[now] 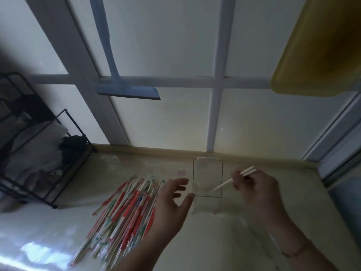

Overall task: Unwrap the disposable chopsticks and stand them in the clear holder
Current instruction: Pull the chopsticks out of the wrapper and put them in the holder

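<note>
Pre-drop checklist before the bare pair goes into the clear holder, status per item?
1. Pair unwrapped: ok, bare chopsticks show no sleeve.
2. Grip: ok, right hand pinches them mid-length.
3. Tips aimed into clear holder: ok, thin ends point down into it.
4. Holder steadied: not ok, left hand is open beside it, contact cannot tell.
5. Holder upright: cannot tell, its walls barely show.
6. Stock left: ok, wrapped chopsticks are piled on the counter.

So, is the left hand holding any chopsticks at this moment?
No, the left hand is open with spread fingers beside the clear holder; only the right hand pinches bare chopsticks.
</note>
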{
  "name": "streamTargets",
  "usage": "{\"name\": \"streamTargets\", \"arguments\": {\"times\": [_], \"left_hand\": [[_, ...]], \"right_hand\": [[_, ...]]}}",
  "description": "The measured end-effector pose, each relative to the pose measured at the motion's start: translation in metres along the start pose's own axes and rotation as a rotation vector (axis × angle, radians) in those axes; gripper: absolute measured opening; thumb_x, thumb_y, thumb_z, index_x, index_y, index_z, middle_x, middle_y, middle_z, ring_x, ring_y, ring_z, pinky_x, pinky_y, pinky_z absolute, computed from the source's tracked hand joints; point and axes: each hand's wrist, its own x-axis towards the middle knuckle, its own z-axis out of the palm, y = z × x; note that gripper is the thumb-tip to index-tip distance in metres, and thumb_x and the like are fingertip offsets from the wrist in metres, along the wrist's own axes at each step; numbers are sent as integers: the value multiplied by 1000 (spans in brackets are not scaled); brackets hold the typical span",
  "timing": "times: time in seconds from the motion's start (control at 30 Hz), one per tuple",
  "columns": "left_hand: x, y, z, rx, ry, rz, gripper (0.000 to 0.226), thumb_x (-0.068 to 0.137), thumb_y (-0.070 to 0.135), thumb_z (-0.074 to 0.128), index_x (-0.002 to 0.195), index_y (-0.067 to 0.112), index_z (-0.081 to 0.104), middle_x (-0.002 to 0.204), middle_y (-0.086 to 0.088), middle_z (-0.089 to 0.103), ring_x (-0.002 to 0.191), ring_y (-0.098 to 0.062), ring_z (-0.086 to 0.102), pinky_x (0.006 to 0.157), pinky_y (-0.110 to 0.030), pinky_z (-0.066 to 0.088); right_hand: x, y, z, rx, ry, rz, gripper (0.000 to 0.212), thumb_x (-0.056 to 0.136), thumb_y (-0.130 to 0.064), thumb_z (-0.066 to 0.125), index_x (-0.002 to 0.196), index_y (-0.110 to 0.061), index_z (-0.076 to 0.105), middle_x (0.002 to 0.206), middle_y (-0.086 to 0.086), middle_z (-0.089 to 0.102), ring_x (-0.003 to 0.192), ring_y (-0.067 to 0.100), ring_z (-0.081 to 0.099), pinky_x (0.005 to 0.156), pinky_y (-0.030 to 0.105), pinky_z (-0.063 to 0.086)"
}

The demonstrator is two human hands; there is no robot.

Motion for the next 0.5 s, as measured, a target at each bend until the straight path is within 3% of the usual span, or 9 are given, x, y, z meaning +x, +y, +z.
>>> {"name": "streamTargets", "arguments": {"times": [0.1, 0.23, 0.3, 0.37, 0.43, 0.5], "left_hand": [[8, -10, 7, 107, -125, 38, 36, 83, 20, 75, 114, 33, 63, 112, 21, 63, 102, 4, 60, 83, -18, 52], [19, -20, 18, 161, -139, -14, 30, 84, 23, 73, 114, 28, 67, 106, 19, 67, 92, 5, 62, 79, -24, 55], [23, -21, 20, 159, -148, 5, 21, 87, 23, 71, 107, 27, 70, 98, 18, 70, 87, 3, 64, 77, -24, 55], [26, -20, 22, 159, -158, 52, 15, 87, 18, 68, 98, 27, 71, 90, 20, 69, 83, 1, 65, 74, -24, 56], [28, -22, 23, 160, -173, 73, 19, 87, 12, 66, 96, 27, 73, 86, 21, 68, 81, 1, 65, 73, -26, 56], [29, -28, 25, 198, -194, 81, 24, 85, 8, 63, 97, 26, 73, 90, 17, 70, 82, 0, 64, 75, -27, 56]], "right_hand": [[-1, 9, 39, -88, -191, -39, 7, 83, -18, 74, 77, -22, 72, 68, -12, 68, 74, 1, 66, 63, 5, 45], [-6, 16, 67, -166, -315, 94, 6, 81, -34, 75, 80, -28, 76, 64, -17, 69, 59, -1, 64, 61, 24, 54], [-8, 18, 76, -252, -335, 135, 9, 80, -42, 74, 84, -34, 76, 62, -23, 66, 56, -1, 63, 59, 26, 53], [-8, 20, 80, -298, -326, 162, 16, 80, -46, 72, 93, -36, 75, 76, -22, 72, 60, 4, 66, 62, 25, 53], [-8, 22, 82, -310, -336, 179, 18, 82, -48, 69, 96, -37, 75, 86, -16, 75, 61, 5, 66, 65, 26, 53], [-9, 22, 84, -380, -390, 153, 18, 84, -51, 65, 94, -39, 75, 81, -11, 75, 62, 8, 66, 66, 28, 52]]}}
